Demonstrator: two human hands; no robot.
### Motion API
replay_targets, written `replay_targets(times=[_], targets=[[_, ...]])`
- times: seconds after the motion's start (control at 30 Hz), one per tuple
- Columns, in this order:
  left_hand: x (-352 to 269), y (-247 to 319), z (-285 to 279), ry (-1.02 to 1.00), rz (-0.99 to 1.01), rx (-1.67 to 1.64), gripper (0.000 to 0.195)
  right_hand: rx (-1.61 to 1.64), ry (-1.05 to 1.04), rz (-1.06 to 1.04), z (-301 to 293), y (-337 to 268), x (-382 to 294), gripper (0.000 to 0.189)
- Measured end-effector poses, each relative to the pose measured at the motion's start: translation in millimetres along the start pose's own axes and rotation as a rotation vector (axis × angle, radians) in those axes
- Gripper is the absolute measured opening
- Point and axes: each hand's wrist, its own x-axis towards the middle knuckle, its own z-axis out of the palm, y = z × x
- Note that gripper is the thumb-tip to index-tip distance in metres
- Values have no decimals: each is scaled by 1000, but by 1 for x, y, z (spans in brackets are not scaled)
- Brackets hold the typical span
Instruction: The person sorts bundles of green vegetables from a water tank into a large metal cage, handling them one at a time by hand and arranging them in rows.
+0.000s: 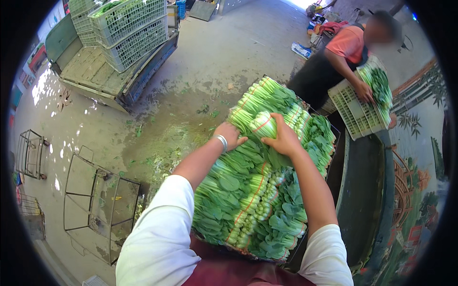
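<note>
A broad stack of leafy green bundles (229, 182), with pale stems and orange-red bands, lies before me. My right hand (284, 138) grips one banded bundle (263, 124) near the middle of the stack, thumb on the near side and fingers over its far side. Its pale stem ends face away from me, and its leaves trail toward me. On the left side of the stack, my left hand (230, 136), with a silver bracelet (222, 142) at the wrist, rests among stems and leaves. Its fingers are partly hidden there, so its hold is unclear.
At right, another person (345, 50) holds a white plastic crate (357, 111) with greens. Alongside runs a long dark trough (363, 200). A cart bed (96, 75) carries stacked crates (132, 39). Metal frames (102, 195) stand on the wet floor (171, 118) to the left.
</note>
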Motion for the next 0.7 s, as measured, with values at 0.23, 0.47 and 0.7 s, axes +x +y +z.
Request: replay_targets(times=[0.23, 0.47, 0.7], targets=[[-41, 27, 18, 238, -57, 228, 72, 108, -601, -144, 69, 9, 126, 92], [-38, 31, 22, 72, -123, 171, 70, -37, -536, -89, 101, 19, 147, 99], [-45, 30, 23, 52, -140, 197, 71, -458, -184, -128, 143, -6, 109, 70]])
